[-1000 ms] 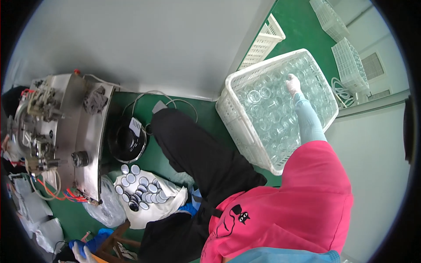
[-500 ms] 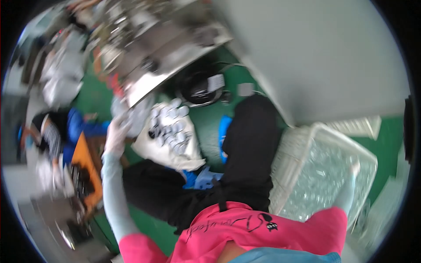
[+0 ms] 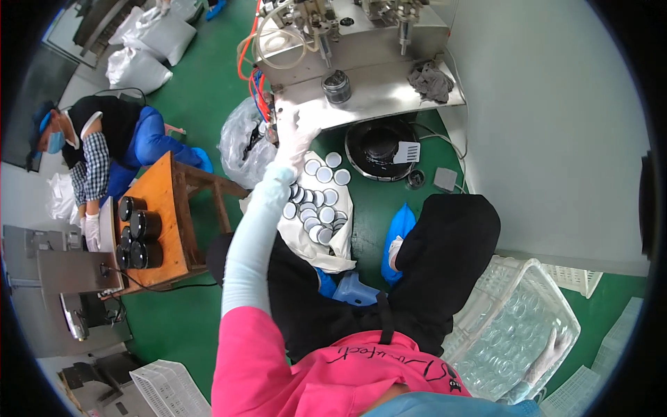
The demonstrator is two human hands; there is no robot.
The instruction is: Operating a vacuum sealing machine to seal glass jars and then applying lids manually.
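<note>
My left hand [image 3: 295,142], in a white glove, reaches forward to the near left corner of the metal worktop [image 3: 368,110]. Its fingers are apart and I see nothing in them. My right hand [image 3: 552,349], also gloved, is down at the right side of a white crate [image 3: 486,290] among clear glass jars [image 3: 511,333]; its fingertips blend with the glass, so their grip is unclear. A jar with dark contents [image 3: 336,87] stands on the worktop under a nozzle. Round white-faced lids [image 3: 325,197] lie scattered on a cream cloth sack [image 3: 340,254] between my legs.
A filling machine [image 3: 326,35] with hoses stands ahead, a grey rag [image 3: 431,82] on its worktop. Below sits a black basin [image 3: 358,156]. A clear plastic bag [image 3: 243,149] is beside the sack. At left, a co-worker [image 3: 111,146] sits by a wooden table [image 3: 170,208] bearing several black jars.
My view has turned left and steadied. My left hand has come to the worktop's near left corner. My right hand stays at the crate, appearing lower in the view.
</note>
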